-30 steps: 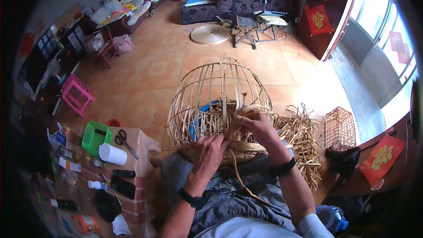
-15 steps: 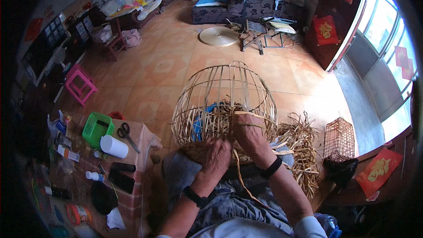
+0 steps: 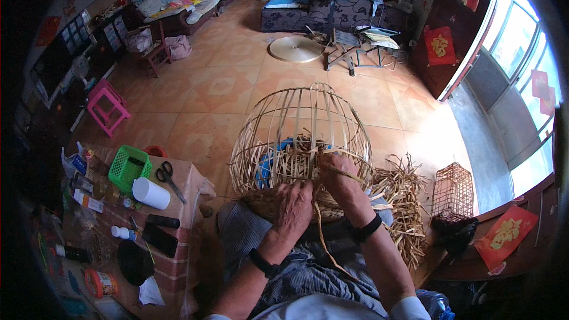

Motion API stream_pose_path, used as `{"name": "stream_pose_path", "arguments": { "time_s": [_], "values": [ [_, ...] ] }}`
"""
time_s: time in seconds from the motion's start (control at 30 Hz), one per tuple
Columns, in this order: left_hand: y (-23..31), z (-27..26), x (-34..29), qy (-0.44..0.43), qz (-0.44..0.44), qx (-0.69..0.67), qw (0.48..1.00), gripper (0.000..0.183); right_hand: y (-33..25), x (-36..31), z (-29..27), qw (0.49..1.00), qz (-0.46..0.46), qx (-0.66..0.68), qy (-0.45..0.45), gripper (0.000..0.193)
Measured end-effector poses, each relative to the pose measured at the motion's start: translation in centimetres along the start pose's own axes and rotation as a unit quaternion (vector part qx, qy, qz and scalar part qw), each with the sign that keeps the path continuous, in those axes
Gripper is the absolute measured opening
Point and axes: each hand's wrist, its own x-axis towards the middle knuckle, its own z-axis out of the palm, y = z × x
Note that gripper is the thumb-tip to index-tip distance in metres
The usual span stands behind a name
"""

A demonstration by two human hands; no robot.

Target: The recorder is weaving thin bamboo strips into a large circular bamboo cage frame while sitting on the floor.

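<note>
On my lap rests a large round basket (image 3: 244, 159) of thin upright ribs, with a woven band (image 3: 261, 206) along its near bottom side. Closed at this band, my left hand (image 3: 293, 202) grips the weave by the ribs. Close beside it, a little higher, my right hand (image 3: 341, 179) is closed on a tan dried-plant strip (image 3: 320, 228). One length of the strip crosses the right fingers, and a tail hangs over my trousers. Both sets of fingertips are partly hidden. Through the ribs show brown dried strips (image 3: 299, 163) and something blue (image 3: 264, 169).
A bundle of dried strips (image 3: 400, 207) lies right of the basket, beside a small lattice basket (image 3: 452, 189). The left table holds scissors (image 3: 170, 181), a white cylinder (image 3: 151, 193), a green basket (image 3: 129, 168) and bottles. A pink stool (image 3: 108, 106) stands farther left.
My right hand has moved slightly down and right, and the strip across its fingers now lies at a different slant. My left hand stays at the woven band.
</note>
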Motion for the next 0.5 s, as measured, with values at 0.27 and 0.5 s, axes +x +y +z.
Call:
{"name": "stream_pose_path", "arguments": {
  "time_s": [0.27,0.5],
  "values": [
    [0.8,0.0,0.4,0.004,-0.031,0.018,0.999,0.012,0.7,-1.7,0.2,0.985,0.013,0.150,0.079,0.017],
    [1.4,-0.3,0.6,-0.029,-0.043,0.048,0.998,0.014,0.5,-3.5,-1.1,0.879,0.175,0.437,0.072,0.023]
  ]
}}
